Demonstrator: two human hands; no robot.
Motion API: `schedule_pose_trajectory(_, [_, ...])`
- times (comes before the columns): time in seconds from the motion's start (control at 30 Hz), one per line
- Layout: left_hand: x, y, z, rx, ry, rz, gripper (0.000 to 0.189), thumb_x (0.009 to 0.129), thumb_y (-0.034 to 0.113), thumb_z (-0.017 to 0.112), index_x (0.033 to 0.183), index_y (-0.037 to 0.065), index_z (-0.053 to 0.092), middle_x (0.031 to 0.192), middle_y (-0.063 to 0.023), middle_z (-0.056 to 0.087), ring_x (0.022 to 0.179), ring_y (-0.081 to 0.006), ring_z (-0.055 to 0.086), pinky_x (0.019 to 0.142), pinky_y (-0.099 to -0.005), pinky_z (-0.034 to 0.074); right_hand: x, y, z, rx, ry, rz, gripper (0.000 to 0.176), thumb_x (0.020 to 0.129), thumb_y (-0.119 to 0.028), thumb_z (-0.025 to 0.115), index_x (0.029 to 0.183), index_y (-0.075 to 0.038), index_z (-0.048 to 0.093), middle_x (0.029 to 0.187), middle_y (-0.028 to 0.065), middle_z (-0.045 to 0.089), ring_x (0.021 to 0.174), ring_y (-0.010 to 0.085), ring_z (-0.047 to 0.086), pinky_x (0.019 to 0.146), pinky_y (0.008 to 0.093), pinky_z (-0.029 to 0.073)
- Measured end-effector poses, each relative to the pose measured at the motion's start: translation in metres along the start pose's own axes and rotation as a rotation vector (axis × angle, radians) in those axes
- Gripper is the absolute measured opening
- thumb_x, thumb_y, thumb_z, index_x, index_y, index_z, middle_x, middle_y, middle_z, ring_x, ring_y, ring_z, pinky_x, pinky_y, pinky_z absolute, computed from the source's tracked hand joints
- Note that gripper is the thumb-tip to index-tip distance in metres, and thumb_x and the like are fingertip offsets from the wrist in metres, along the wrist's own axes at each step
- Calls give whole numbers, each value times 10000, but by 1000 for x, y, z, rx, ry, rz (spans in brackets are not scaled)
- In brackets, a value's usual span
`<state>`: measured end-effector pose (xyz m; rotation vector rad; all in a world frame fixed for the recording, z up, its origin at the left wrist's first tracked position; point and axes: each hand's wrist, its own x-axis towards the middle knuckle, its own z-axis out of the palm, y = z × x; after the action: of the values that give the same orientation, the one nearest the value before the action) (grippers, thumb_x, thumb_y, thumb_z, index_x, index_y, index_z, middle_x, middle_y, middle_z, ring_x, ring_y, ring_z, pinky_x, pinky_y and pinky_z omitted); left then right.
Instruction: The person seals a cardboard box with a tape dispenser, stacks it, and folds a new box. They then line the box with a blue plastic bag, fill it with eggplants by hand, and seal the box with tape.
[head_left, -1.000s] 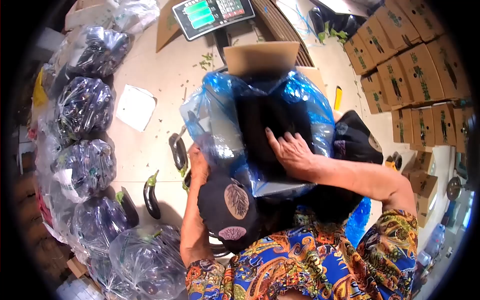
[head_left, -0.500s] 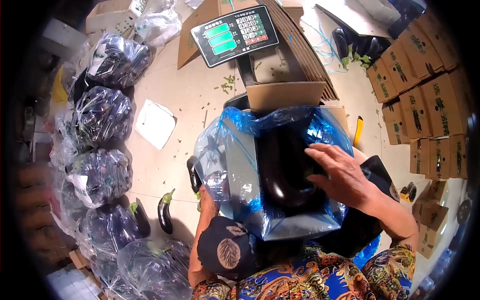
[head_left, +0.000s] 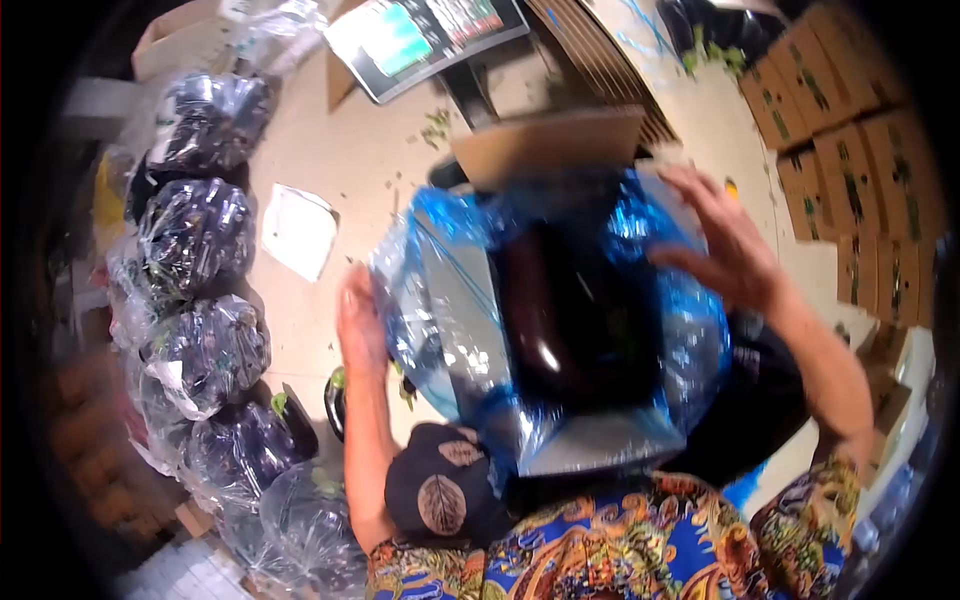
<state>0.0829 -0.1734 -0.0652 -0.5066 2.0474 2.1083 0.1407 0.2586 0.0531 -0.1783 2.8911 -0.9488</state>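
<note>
Dark glossy eggplants lie inside a cardboard box lined with a blue plastic bag. The bag's edges spread out over the box's sides, and one flap stands up at the far end. At the bag's right upper edge is my right hand, thumb and fingers apart, holding nothing. My left hand is beside the bag's left edge, fingers stretched upward and smeared by motion. Below the left hand, an eggplant on the floor is partly covered by my forearm.
Clear bags of eggplants line the left side. A digital scale display stands beyond the box, near stacked flat cardboard. Printed cartons are piled at right. A white sheet and green trimmings lie on the floor.
My right hand has lifted off the eggplants and moved to the bag's right edge. My left hand has come up from behind the bag to its left side. The view has shifted.
</note>
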Motion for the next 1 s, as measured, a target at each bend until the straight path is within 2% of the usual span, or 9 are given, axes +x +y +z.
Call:
schedule_pose_trajectory(0.17, [0,76,59,396,-290,334,787,824,282,671,1447,-12,291,1395,-187,428,1314,-270,394,1096,-403,309,35,14,28,-40,102,-141,666,766,-375,757,1254,-9,489,983,191,631,912,330,620,776,419,495])
schedule_pose_trajectory(0.33, [17,85,99,851,-411,619,479,796,206,707,1223,31,579,1167,-154,598,1101,-266,559,954,-356,420,65,17,34,126,80,12,151,841,-258,653,897,-121,682,824,128,670,767,309,654,719,400,541])
schedule_pose_trajectory(0.43, [19,72,110,836,-437,737,344,792,194,718,1088,35,646,1058,-132,623,968,-276,594,852,-343,456,58,13,7,269,212,-98,117,910,-122,604,999,-85,670,917,119,661,838,239,664,724,333,563])
schedule_pose_trajectory(0.5, [24,65,112,770,-417,694,259,807,176,706,997,15,636,992,-122,635,877,-285,606,792,-336,469,47,-38,-40,309,92,298,193,949,-234,558,947,-65,649,784,46,604,753,140,559,700,293,458])
schedule_pose_trajectory(0.57, [32,65,105,781,-414,728,219,821,170,695,951,10,622,967,-115,641,838,-280,610,770,-335,470,47,-25,-30,1076,1,296,283,964,-319,555,1133,-95,593,891,67,632,804,162,599,735,318,493])
schedule_pose_trajectory(0.7, [20,84,95,799,-330,448,112,843,107,643,889,16,596,795,-103,584,703,-185,557,646,-317,445,0,-55,-5,762,-146,-95,168,876,-86,629,1042,-61,629,913,117,622,932,214,630,825,351,527])
schedule_pose_trajectory(0.83, [-32,107,82,780,-681,577,94,831,78,622,852,10,560,726,-94,548,653,-171,517,601,-305,420,-49,-86,23,314,-831,-272,132,851,-130,642,854,-27,560,852,138,599,863,254,614,748,384,496])
schedule_pose_trajectory(0.9, [-38,106,66,973,-684,600,105,826,71,616,836,4,535,731,-99,559,650,-170,515,600,-309,421,-70,-77,32,-70,-245,-376,127,809,-116,656,868,-48,568,992,129,592,974,261,590,776,390,495])
schedule_pose_trajectory(1.0, [-19,89,33,997,-456,439,102,827,72,609,823,-3,540,650,-86,550,583,-163,509,562,-311,420,-77,-55,10,-156,-11,-106,383,784,-78,680,1133,-33,530,1181,143,539,1108,330,536,903,397,472])
